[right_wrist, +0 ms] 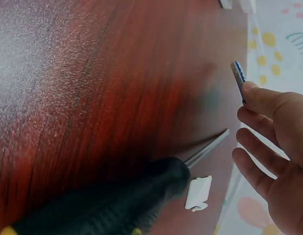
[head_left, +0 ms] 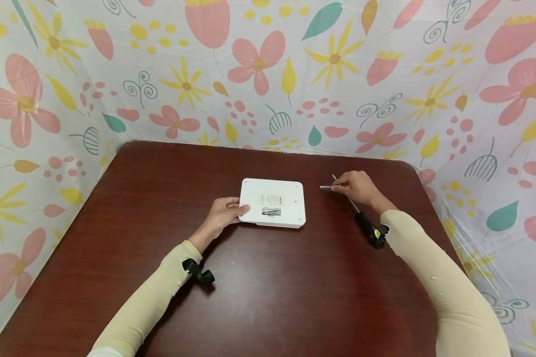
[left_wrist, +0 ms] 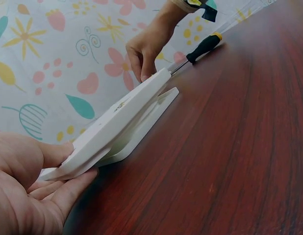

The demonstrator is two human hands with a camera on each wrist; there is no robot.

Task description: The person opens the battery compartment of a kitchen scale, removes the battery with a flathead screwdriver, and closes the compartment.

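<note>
A white kitchen scale (head_left: 272, 191) lies underside up, with a printed label and a battery compartment (head_left: 271, 211) facing upward. A battery shows inside that compartment. My left hand (head_left: 225, 214) grips the scale's left edge, thumb on top and fingers beneath, as the left wrist view also shows. To the right of the scale, my right hand (head_left: 356, 187) pinches a small battery (right_wrist: 239, 78) between thumb and forefinger. In the right wrist view its other fingers are spread apart. Beneath this hand lies a screwdriver (left_wrist: 204, 48) with a dark handle and thin metal shaft.
On the brown table (head_left: 196, 173), a small white cover (right_wrist: 198, 192) lies beside the screwdriver shaft. A flower-patterned curtain (head_left: 259, 114) hangs along the table's back and sides. Each wrist carries a black camera mount (head_left: 198, 271).
</note>
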